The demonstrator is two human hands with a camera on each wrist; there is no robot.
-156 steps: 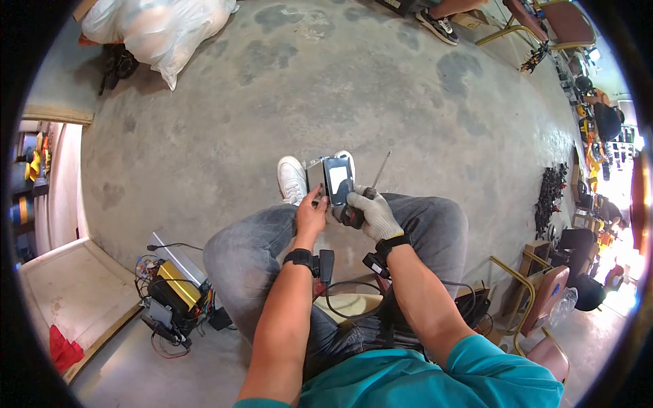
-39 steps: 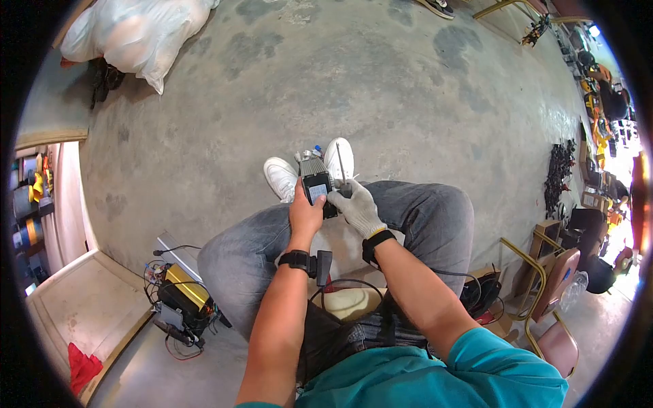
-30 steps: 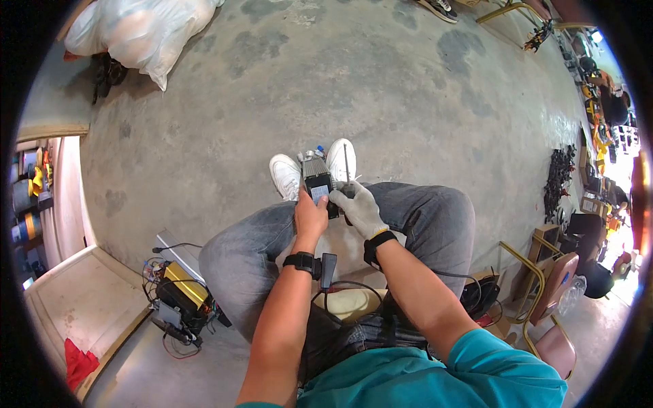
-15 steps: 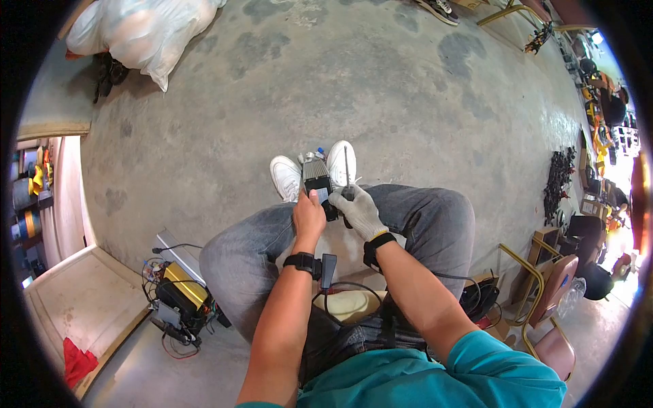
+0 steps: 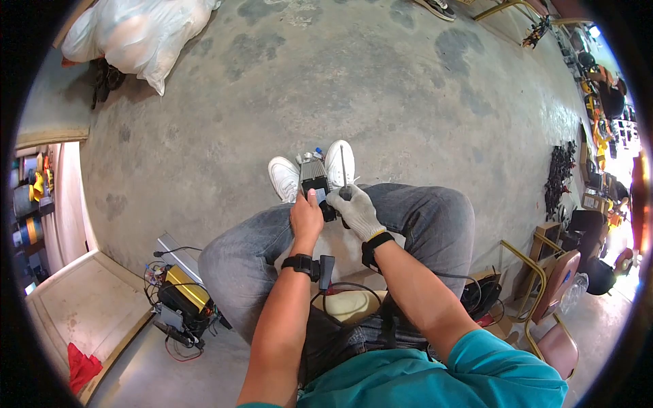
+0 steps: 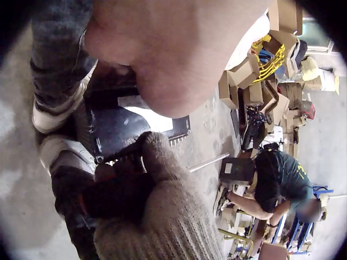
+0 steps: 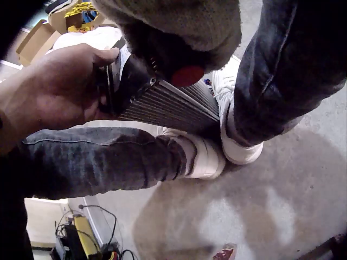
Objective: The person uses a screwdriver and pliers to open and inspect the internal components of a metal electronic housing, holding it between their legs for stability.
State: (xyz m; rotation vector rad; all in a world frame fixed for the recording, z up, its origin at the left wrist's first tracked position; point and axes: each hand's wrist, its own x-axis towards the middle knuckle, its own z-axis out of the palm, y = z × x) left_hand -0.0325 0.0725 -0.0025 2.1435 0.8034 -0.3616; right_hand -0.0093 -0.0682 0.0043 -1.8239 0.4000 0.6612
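Note:
My bare left hand [image 5: 307,219] grips a metal-cased electronic unit [image 5: 313,170] with ribbed, heat-sink-like sides, its thumb lying over the black end plate. A white label shows on that black plate [image 6: 116,132] in the left wrist view. My right hand [image 5: 358,211], in a grey knitted glove, holds a screwdriver [image 5: 343,164] by its dark handle. The shaft points forward, away from me. A red handle end [image 7: 188,76] shows beside the ribs in the right wrist view. The gloved thumb is right at the unit's edge.
White shoes [image 5: 339,162] stand just beyond the unit. At left are a gold-and-black device with wires [image 5: 185,288] and a wooden panel [image 5: 88,299]. A chair [image 5: 554,285] stands at right, a white plastic bag [image 5: 146,37] far left. Another person [image 6: 282,184] bends among boxes.
Since the oldest frame, the unit has turned so its ribbed body extends toward the shoes. The screwdriver has swung from slanting right to pointing forward. In the last second both hands barely shift.

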